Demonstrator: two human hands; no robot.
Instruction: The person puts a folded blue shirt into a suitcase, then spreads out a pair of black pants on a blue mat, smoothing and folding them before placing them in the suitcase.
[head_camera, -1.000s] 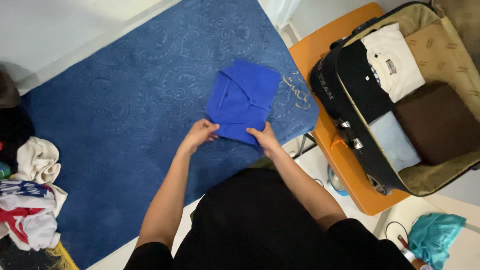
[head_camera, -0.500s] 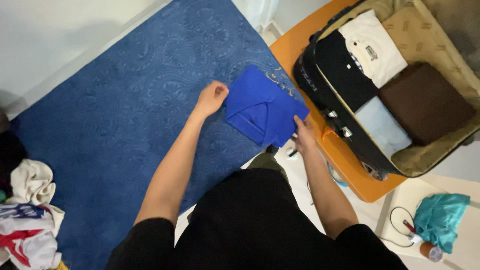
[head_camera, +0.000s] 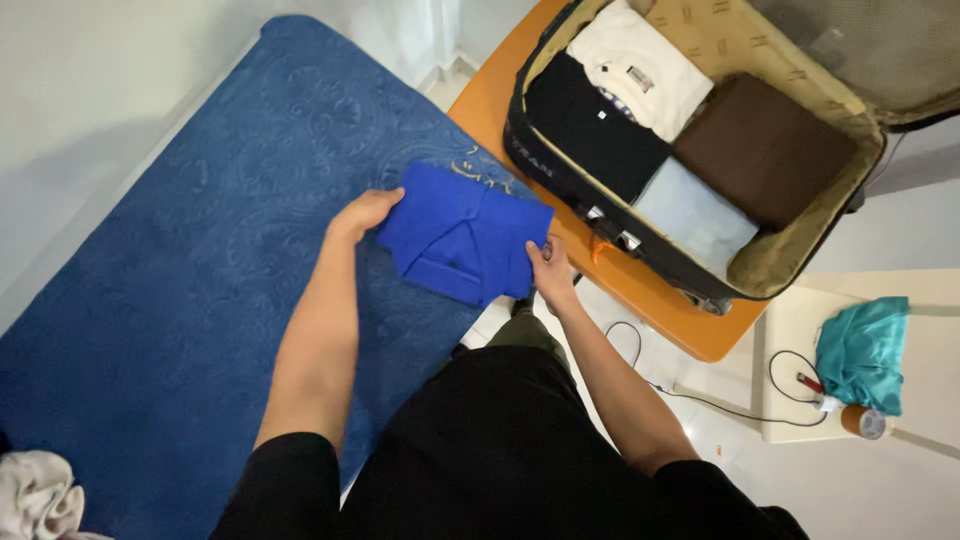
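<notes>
A folded bright blue shirt (head_camera: 462, 242) is held up between both hands, above the edge of the dark blue patterned rug (head_camera: 170, 290). My left hand (head_camera: 362, 213) grips its left edge. Its right edge is gripped by my right hand (head_camera: 550, 271), close to the open black suitcase (head_camera: 560, 170). Inside the suitcase lie folded clothes: a black one (head_camera: 590, 125), a cream one (head_camera: 640, 70), a brown one (head_camera: 765, 150) and a pale blue one (head_camera: 695, 215).
The suitcase rests on an orange low table (head_camera: 680, 320). A white stand at the right carries a teal cloth (head_camera: 862, 350), a cable (head_camera: 790, 375) and a small bottle (head_camera: 860, 420). A pale garment (head_camera: 35, 495) lies at the lower left corner.
Both hands lifted the folded blue shirt off the rug and carried it to the right, toward the suitcase. The view has shifted right, and the clothes pile at the left has mostly left it.
</notes>
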